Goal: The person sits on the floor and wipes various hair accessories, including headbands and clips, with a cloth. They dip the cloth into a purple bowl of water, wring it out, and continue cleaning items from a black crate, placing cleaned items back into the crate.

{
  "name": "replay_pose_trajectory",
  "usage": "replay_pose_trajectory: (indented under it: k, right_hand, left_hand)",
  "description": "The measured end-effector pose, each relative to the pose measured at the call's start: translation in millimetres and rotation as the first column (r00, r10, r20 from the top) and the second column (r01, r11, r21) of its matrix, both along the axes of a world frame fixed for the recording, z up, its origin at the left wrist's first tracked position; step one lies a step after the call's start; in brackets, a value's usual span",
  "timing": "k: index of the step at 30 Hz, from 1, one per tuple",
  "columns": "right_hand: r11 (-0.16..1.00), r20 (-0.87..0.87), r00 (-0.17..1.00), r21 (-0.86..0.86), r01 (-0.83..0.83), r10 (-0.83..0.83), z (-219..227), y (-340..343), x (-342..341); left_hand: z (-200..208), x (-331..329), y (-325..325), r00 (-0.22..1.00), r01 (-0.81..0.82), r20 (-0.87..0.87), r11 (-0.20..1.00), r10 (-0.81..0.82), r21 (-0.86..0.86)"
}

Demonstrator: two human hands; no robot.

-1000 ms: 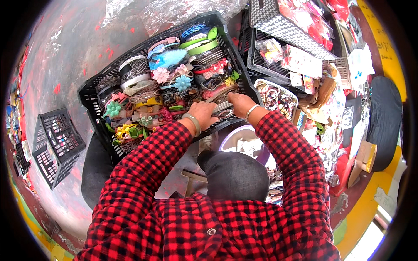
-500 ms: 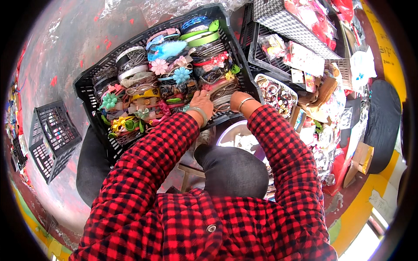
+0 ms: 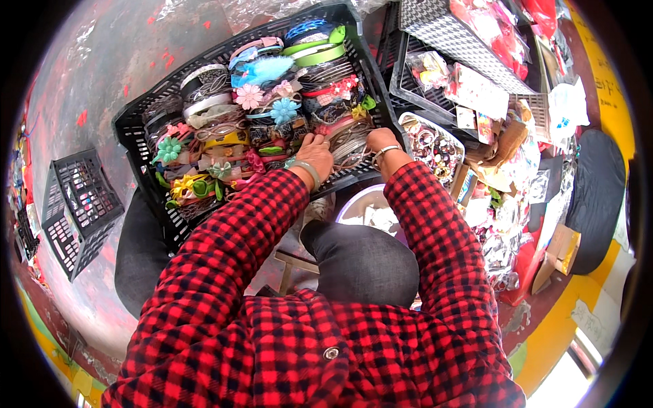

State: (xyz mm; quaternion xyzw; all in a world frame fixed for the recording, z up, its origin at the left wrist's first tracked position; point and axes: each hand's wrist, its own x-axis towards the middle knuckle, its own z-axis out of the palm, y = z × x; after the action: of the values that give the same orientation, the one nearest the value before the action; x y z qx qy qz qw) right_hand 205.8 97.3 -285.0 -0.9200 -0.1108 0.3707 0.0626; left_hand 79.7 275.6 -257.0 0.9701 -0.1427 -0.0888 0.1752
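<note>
A black plastic crate (image 3: 272, 28) full of headbands in rows lies tilted before me. My left hand (image 3: 315, 156) is at its near side, the fingers closed on one end of a bundle of thin brown headbands (image 3: 351, 145). At the bundle's other end, beside the crate's right wall, my right hand (image 3: 382, 141) has its fingers curled round it. Fingertips of both hands are partly hidden. Other headbands in the crate carry a blue flower (image 3: 284, 110), a pink flower (image 3: 249, 96), a green flower (image 3: 169, 149) and a blue feathery piece (image 3: 267, 72).
A white tub of hair ties (image 3: 457, 141) stands right of the crate, near a houndstooth box (image 3: 456, 42) and heaps of packaged goods. Below my right wrist is a round basin (image 3: 347, 213) with pale pieces. An empty black basket (image 3: 83, 211) lies at left.
My right hand has risen slightly along the crate's right side, and its wrist has turned. The left hand stays nearly in place. The view has shifted a little.
</note>
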Motion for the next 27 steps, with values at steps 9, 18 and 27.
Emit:
replay_pose_trajectory:
  k: [9,18,27]
  right_hand:
    - [0.72,-0.161,0.876,0.513,0.467,-0.454,-42.1,-24.0,-7.8]
    - [0.514,-0.395,0.499,0.075,0.854,-0.771,-1.4,12.0,-1.4]
    - [0.048,-0.59,0.126,0.146,0.988,-0.798,5.2,17.1,-15.0]
  left_hand:
    - [-0.3,8.4,-3.8,0.998,0.047,-0.036,0.996,-0.044,0.076]
    - [18.3,13.9,-6.7,0.942,0.005,-0.33,0.984,0.056,0.18]
    - [41.1,8.9,-9.7,0.94,-0.014,-0.337,0.993,0.053,0.115]
